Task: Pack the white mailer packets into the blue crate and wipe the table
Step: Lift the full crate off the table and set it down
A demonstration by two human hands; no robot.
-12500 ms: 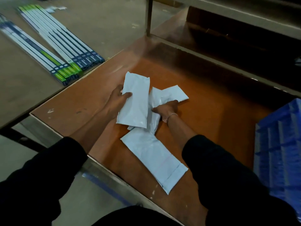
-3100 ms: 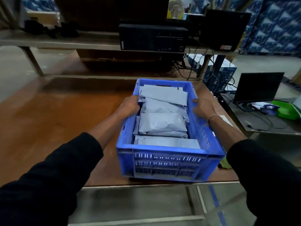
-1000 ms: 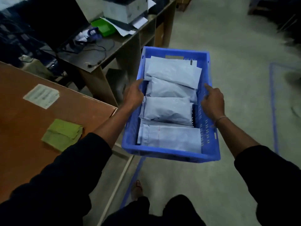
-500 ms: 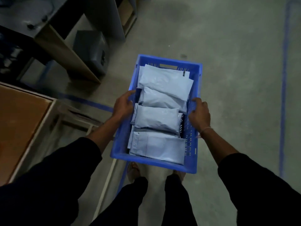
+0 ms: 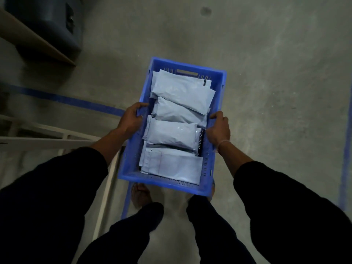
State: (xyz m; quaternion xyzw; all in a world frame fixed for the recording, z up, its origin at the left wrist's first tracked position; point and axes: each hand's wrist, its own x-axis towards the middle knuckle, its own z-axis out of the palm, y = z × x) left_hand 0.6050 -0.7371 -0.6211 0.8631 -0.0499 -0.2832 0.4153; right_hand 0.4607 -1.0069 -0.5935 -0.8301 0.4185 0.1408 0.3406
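Note:
The blue crate (image 5: 222, 79) hangs in the air over the concrete floor, low in front of my legs. Several white mailer packets (image 5: 172, 135) lie stacked inside it, overlapping from the far end to the near end. My left hand (image 5: 131, 121) grips the crate's left rim, thumb over the edge. My right hand (image 5: 219, 130) grips the right rim. The table top is out of view.
A pale metal table frame (image 5: 57, 141) stands at the left. A dark box (image 5: 47, 21) sits under a wooden desk edge (image 5: 38, 40) at the upper left. Blue tape lines (image 5: 66, 100) cross the floor. My bare feet (image 5: 140, 195) stand below the crate.
I have carried the crate from the table out over the floor and lowered it. The brown table top and green cloth have left the view.

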